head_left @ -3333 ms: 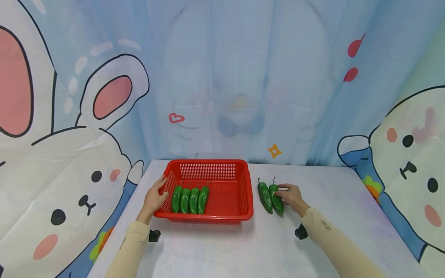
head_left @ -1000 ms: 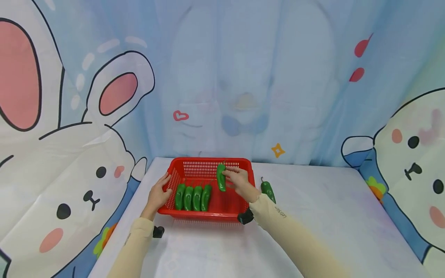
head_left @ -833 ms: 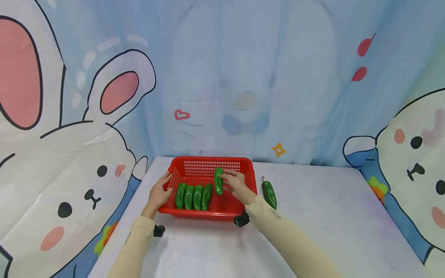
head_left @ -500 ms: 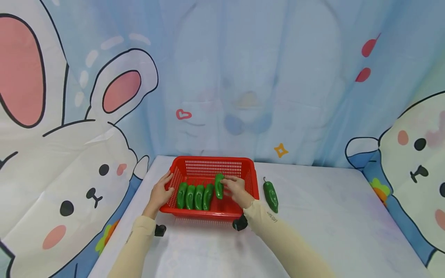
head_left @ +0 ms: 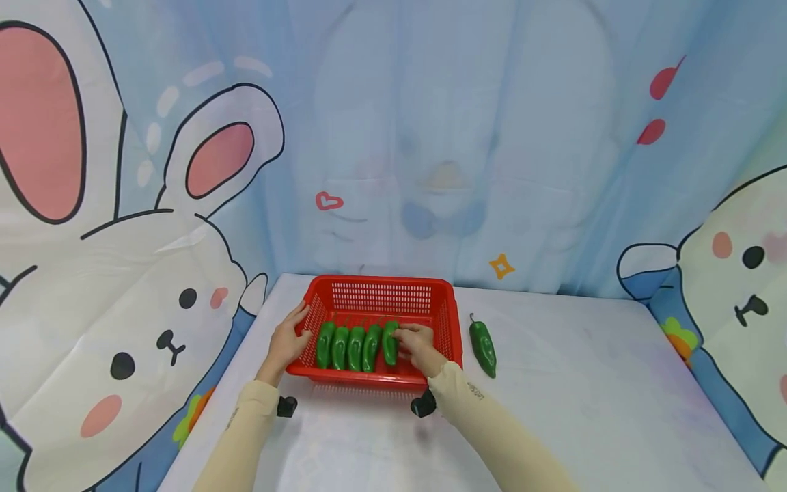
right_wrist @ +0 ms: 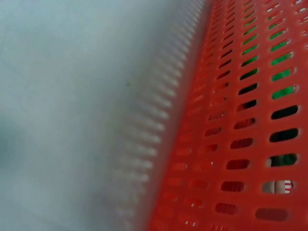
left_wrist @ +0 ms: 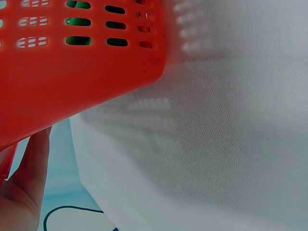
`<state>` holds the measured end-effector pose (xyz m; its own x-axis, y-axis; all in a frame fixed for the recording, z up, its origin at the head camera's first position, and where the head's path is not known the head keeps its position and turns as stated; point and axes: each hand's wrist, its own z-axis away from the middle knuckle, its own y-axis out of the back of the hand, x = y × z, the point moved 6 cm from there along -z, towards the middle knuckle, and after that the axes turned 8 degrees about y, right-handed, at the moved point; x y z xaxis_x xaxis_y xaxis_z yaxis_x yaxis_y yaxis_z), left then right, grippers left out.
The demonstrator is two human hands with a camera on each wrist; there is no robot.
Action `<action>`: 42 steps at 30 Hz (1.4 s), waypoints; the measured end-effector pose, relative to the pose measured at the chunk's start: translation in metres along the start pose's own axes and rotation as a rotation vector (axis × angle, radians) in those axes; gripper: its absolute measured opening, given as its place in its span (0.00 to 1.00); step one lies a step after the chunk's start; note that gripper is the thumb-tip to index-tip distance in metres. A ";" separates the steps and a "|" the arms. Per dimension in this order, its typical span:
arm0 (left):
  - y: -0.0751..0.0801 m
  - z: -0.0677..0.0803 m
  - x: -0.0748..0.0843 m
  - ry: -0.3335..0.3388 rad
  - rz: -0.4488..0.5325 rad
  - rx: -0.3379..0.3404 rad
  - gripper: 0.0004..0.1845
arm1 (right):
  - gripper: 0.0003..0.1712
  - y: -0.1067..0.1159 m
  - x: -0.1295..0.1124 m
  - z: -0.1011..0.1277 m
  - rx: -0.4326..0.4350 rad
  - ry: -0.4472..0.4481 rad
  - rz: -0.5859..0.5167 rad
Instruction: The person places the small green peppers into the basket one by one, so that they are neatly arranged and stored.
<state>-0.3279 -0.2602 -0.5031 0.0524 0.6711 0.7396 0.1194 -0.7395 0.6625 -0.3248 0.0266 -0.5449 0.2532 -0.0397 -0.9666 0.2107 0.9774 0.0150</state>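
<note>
The right hand (head_left: 419,344) is inside the red basket (head_left: 380,287) and its fingers pinch a green pepper (head_left: 390,342), which lies on the basket floor. This pepper is at the right end of a row, just beside four other green peppers (head_left: 348,346) that lie side by side. The left hand (head_left: 287,343) rests on the left wall of the basket, with the fingers over the rim and only loosely bent. One more pepper (head_left: 484,348) lies on the white table (head_left: 584,383), just right of the basket.
</note>
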 end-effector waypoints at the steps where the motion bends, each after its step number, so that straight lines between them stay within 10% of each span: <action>1: 0.000 0.000 0.000 0.000 0.000 -0.001 0.34 | 0.21 0.000 0.000 0.000 0.001 0.000 0.006; 31: 0.002 0.000 0.003 -0.008 -0.010 0.014 0.34 | 0.19 -0.001 0.003 -0.007 0.053 -0.053 0.205; 42: 0.000 0.000 0.001 0.003 -0.008 -0.028 0.34 | 0.25 0.006 -0.032 0.000 -0.135 0.055 0.082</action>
<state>-0.3278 -0.2596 -0.5019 0.0486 0.6766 0.7347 0.0916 -0.7355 0.6713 -0.3313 0.0336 -0.5138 0.2113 0.0489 -0.9762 0.0622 0.9961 0.0633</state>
